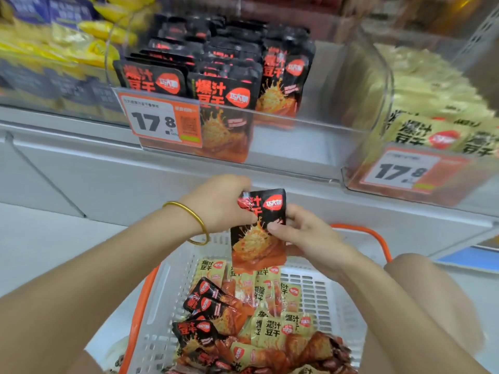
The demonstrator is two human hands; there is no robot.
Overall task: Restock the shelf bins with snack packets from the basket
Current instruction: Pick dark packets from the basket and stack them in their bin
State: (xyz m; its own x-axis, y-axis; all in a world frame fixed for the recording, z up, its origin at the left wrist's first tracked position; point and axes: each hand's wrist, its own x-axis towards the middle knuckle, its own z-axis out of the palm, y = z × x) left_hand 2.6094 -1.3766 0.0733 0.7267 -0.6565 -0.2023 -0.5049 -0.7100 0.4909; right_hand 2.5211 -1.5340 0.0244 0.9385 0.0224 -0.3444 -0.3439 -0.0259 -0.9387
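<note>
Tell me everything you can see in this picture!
basket: one, white with orange handles, bottom of view
basket packets: many, black and yellow mixed, in the basket
held packet: one, black and red, above the basket
black packets: many, black and red, middle clear bin
yellow packets: many, yellow, right clear bin
clear bins: two, see-through, on the shelf
price tags: two, orange and white, bin fronts
blurry packets: many, yellow and blue, upper left
bangle: one, gold, left wrist
left grip: one, bare hand, pinches held packet's top
right grip: one, bare hand, pinches held packet's side
</note>
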